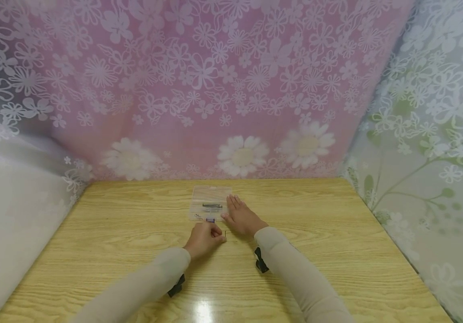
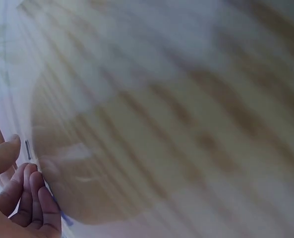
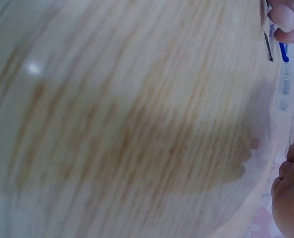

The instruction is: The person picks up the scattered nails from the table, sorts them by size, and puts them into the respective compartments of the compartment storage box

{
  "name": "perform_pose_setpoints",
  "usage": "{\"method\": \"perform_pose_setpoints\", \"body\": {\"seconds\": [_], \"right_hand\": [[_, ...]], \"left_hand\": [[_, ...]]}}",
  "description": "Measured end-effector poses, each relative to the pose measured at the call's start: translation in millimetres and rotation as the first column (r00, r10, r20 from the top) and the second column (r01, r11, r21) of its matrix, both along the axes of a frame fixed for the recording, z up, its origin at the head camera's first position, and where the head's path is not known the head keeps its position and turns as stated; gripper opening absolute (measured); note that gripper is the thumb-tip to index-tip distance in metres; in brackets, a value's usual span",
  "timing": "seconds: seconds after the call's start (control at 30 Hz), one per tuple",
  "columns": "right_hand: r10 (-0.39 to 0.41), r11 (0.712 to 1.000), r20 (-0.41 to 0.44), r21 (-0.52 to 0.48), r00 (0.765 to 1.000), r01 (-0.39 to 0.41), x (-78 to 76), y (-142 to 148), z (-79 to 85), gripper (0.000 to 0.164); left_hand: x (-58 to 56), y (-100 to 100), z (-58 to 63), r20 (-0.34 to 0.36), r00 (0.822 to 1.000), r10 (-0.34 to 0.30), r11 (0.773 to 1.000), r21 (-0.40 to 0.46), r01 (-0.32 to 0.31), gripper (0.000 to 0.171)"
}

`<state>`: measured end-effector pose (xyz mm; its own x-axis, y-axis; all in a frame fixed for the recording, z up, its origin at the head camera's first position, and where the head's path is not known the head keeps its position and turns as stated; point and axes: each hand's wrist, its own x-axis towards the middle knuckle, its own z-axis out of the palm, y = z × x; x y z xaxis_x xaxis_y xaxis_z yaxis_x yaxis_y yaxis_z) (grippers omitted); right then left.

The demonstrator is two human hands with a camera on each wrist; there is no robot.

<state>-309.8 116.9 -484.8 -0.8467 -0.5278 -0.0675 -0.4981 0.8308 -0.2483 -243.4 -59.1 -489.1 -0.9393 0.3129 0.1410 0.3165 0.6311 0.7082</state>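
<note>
A small thin dark pin-like piece (image 1: 225, 233), possibly a nail or screw, is at the fingertips of my left hand (image 1: 204, 238). In the left wrist view the thin piece (image 2: 28, 149) shows beside the thumb and curled fingers; whether they pinch it or it lies on the table, I cannot tell. My right hand (image 1: 244, 220) lies with fairly straight fingers against the right side of a clear plastic case (image 1: 197, 197). Several long dark thin pieces (image 1: 212, 206) lie in that case, and smaller dark bits (image 1: 197, 216) sit toward its near left corner.
A small blue-purple item (image 1: 210, 220) is at the near edge of the case, just beyond the left hand. Wood-grain table (image 1: 134, 224) surrounds both hands. Flowered cloth (image 1: 199, 89) hangs behind it and along both sides.
</note>
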Motion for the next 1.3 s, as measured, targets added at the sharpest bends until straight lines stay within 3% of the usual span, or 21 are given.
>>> {"method": "perform_pose_setpoints", "body": {"seconds": [0.3,0.6,0.77,0.97,1.3], "right_hand": [[0.006,1.000,-0.010,0.012,1.000,-0.006,-0.9,0.5,-0.7,0.069],[0.005,1.000,0.013,0.023,1.000,-0.005,-0.8,1.5,-3.4,0.070],[0.000,0.999,0.013,0.036,1.000,0.000,-0.6,1.7,-2.0,0.070],[-0.001,0.999,-0.002,0.040,1.000,0.001,-2.7,1.7,-2.0,0.070],[0.005,1.000,0.009,0.023,1.000,-0.005,-1.8,0.0,-0.2,0.070]], "left_hand": [[2.9,13.2,-2.1,0.005,0.995,0.097,0.995,-0.003,-0.097,0.013],[4.6,16.0,-6.1,-0.029,0.991,0.128,0.991,-0.038,-0.129,0.008],[4.2,15.9,-7.0,-0.069,0.989,0.128,0.991,-0.037,-0.131,0.010],[1.3,14.6,-6.1,-0.055,0.993,0.101,0.995,-0.022,-0.102,0.011],[1.2,11.3,-8.3,-0.093,0.994,0.059,0.995,-0.069,-0.065,0.010]]}}
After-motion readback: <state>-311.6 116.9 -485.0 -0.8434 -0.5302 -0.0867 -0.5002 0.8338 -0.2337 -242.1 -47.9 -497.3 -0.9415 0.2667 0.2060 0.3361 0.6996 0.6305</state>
